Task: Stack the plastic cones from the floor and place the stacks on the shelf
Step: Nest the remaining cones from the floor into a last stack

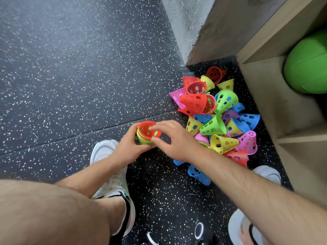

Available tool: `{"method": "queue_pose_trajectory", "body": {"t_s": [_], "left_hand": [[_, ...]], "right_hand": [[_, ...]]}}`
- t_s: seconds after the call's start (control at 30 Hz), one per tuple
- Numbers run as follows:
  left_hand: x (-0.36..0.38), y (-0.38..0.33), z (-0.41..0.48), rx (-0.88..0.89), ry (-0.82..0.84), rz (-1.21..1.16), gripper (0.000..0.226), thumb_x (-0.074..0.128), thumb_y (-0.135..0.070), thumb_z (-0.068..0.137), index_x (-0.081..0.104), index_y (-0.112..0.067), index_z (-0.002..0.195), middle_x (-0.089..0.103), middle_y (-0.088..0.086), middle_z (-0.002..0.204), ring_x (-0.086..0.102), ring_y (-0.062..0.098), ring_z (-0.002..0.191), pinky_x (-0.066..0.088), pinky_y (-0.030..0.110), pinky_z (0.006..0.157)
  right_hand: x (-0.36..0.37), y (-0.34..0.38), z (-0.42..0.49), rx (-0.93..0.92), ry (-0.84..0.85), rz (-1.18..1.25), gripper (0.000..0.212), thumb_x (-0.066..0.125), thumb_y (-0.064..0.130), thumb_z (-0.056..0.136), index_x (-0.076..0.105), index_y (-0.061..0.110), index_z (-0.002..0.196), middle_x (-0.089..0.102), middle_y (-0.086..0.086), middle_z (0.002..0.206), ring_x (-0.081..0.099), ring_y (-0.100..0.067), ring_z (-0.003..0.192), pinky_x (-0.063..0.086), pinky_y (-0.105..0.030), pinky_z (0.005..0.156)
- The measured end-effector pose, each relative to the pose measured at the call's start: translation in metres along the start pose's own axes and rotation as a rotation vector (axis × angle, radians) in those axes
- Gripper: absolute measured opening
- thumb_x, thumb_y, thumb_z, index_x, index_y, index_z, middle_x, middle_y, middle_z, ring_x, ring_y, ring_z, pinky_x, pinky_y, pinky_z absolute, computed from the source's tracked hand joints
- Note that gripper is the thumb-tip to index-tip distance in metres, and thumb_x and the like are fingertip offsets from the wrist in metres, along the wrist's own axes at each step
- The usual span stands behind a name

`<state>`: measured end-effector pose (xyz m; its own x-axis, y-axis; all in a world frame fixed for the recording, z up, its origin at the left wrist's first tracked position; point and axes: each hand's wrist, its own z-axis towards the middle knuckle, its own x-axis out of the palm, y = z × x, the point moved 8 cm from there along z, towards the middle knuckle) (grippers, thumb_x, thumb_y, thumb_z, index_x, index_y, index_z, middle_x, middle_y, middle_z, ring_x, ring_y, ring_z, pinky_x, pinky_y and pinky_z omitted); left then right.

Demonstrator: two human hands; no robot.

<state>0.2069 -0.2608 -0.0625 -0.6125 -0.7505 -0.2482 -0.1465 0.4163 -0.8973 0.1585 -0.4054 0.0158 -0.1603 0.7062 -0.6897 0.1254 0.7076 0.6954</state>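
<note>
A short stack of nested cones [147, 132], red on top with green and yellow rims below, is gripped by my left hand [130, 145] from the left and underneath. My right hand [174, 139] reaches over it: the fingers lie across the red rim and the thumb presses its near side. To the right, a loose pile of several perforated cones [216, 114] in red, yellow, green, blue, pink and purple lies on the black speckled floor. The wooden shelf [276, 96] stands right beside the pile.
A big green ball [308, 66] sits in the shelf's upper compartment. My white shoes [109, 167] stand on the floor, the right one [268, 174] close to the shelf base. A grey wall corner [187, 32] rises behind the pile. Open floor spreads to the left.
</note>
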Motion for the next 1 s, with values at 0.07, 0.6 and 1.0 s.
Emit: {"method": "queue_pose_trajectory", "body": {"t_s": [0.07, 0.6, 1.0], "left_hand": [[0.001, -0.002, -0.001, 0.006, 0.015, 0.004, 0.066, 0.092, -0.019, 0.077, 0.056, -0.029, 0.132, 0.066, -0.026, 0.118, 0.064, -0.006, 0.107, 0.047, 0.011, 0.091], [0.049, -0.072, 0.064, 0.027, 0.194, 0.009, 0.072, 0.097, -0.025, 0.07, 0.056, -0.04, 0.128, 0.071, -0.018, 0.117, 0.068, 0.003, 0.108, 0.053, 0.032, 0.097], [0.062, -0.072, 0.059, 0.001, 0.189, 0.024, 0.073, 0.096, -0.024, 0.072, 0.053, -0.033, 0.131, 0.066, -0.031, 0.113, 0.065, -0.006, 0.107, 0.047, 0.008, 0.09]], "right_hand": [[-0.003, 0.002, -0.001, -0.017, 0.143, -0.107, 0.053, 0.059, 0.044, 0.095, 0.046, 0.028, 0.145, 0.053, 0.006, 0.141, 0.041, -0.012, 0.134, 0.036, -0.035, 0.114], [-0.19, -0.066, 0.031, 0.069, 0.331, -0.786, 0.07, 0.066, 0.065, 0.082, 0.049, 0.026, 0.137, 0.061, -0.003, 0.128, 0.053, -0.026, 0.122, 0.05, -0.046, 0.098], [-0.132, -0.08, 0.052, -0.039, 0.251, -0.856, 0.087, 0.07, 0.073, 0.072, 0.045, 0.021, 0.137, 0.054, 0.0, 0.132, 0.045, -0.024, 0.124, 0.038, -0.039, 0.105]]}}
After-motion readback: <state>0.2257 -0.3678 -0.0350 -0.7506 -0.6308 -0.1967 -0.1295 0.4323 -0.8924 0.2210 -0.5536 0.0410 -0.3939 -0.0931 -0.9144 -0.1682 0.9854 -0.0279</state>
